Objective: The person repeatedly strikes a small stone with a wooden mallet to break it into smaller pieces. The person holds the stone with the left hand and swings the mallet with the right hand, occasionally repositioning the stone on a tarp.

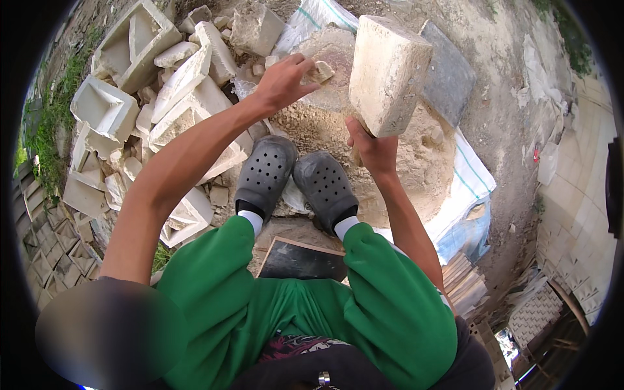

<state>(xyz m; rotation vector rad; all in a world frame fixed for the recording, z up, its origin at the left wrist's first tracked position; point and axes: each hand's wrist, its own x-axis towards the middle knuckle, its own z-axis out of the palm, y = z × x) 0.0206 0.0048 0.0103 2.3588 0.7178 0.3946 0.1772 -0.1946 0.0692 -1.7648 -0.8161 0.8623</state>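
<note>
My right hand (pixel 377 149) is wrapped round the short handle of a big mallet. The mallet's blocky, dust-coated head (pixel 383 81) is raised above a heap of pale crumbled powder (pixel 416 162). To the left, my left hand (pixel 283 81) pinches a small cream-coloured plaster chunk (pixel 320 72) over a flat, dusty round surface (pixel 331 49). The chunk lies between thumb and fingers, apart from the mallet head. Most of the mallet's handle is hidden by my right hand and by the head.
Broken plaster moulds (pixel 185 84) are piled at the left. White sacking (pixel 471 169) lies under the powder, with a grey slab (pixel 448 71) beyond the mallet. My grey clogs (pixel 265 170) stand at the heap's near edge. Stacked wooden strips (pixel 463 283) are at my right.
</note>
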